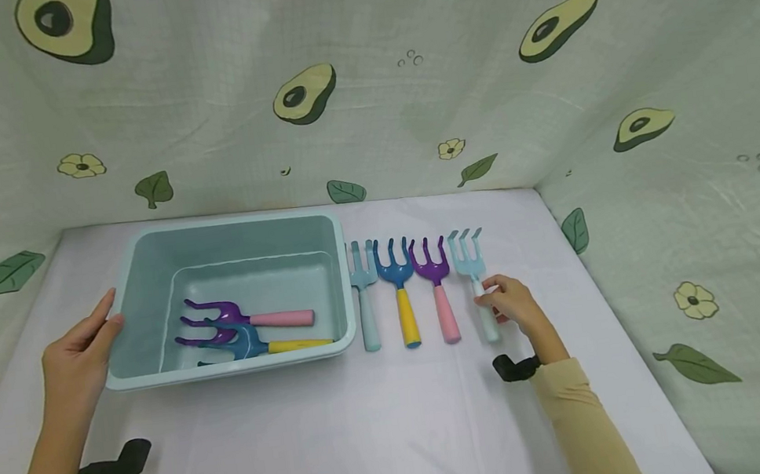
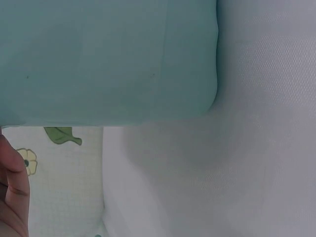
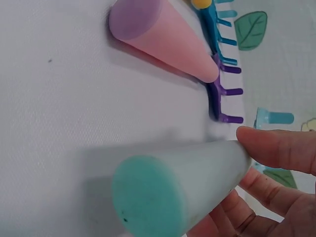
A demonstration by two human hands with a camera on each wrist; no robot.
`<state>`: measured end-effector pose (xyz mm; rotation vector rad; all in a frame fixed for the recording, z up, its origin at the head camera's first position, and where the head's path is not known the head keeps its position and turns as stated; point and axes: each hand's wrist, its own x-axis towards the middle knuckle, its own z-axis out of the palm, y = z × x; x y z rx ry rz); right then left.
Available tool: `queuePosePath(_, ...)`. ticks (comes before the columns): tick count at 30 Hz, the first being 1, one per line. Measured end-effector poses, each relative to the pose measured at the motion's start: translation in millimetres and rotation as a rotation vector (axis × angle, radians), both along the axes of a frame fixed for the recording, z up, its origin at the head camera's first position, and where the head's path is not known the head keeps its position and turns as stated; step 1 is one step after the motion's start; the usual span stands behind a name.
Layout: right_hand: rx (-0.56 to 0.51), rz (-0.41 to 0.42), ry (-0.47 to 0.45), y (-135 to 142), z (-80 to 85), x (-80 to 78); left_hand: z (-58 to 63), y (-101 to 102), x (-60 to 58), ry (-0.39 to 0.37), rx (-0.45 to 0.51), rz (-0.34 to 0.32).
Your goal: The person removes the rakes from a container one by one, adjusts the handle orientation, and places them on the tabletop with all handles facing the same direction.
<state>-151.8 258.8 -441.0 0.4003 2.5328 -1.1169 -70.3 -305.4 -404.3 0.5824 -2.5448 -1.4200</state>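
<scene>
My left hand (image 1: 76, 357) grips the left rim of a pale blue-green plastic bin (image 1: 240, 370). In the bin lie purple hand rakes with pink handles (image 1: 282, 320) and a blue hand rake with a yellow handle (image 1: 299, 344), partly overlapping. My right hand (image 1: 515, 304) pinches the pale handle of a light blue hand rake (image 1: 470, 265), at the right end of a row. In the right wrist view, thumb and fingers hold that handle (image 3: 207, 180) near its upper part, its turquoise end facing the camera.
Left of the held rake stand a purple rake with pink handle (image 1: 445, 312), a blue rake with yellow handle (image 1: 407, 317) and a light blue rake (image 1: 368, 317) beside the bin. A white cloth (image 1: 307, 451) covers the table; an avocado-print curtain (image 1: 214, 162) hangs behind.
</scene>
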Motion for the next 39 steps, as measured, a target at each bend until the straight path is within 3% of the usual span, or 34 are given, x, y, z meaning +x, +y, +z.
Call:
queuePosePath(17,0.041,-0.025,-0.051,2,-18.3,-11.8,-1.0,1,-0.5,-0.001,0.002,0.003)
queuePosePath(33,0.061,-0.039,-0.08,2,-23.4,-17.6,-2.0,0,-1.0,0.005,0.031,0.016)
queuePosePath(39,0.088,0.006,-0.108,1,-19.7,-20.9,-3.5,-1,-1.3,0.019,0.049,0.013)
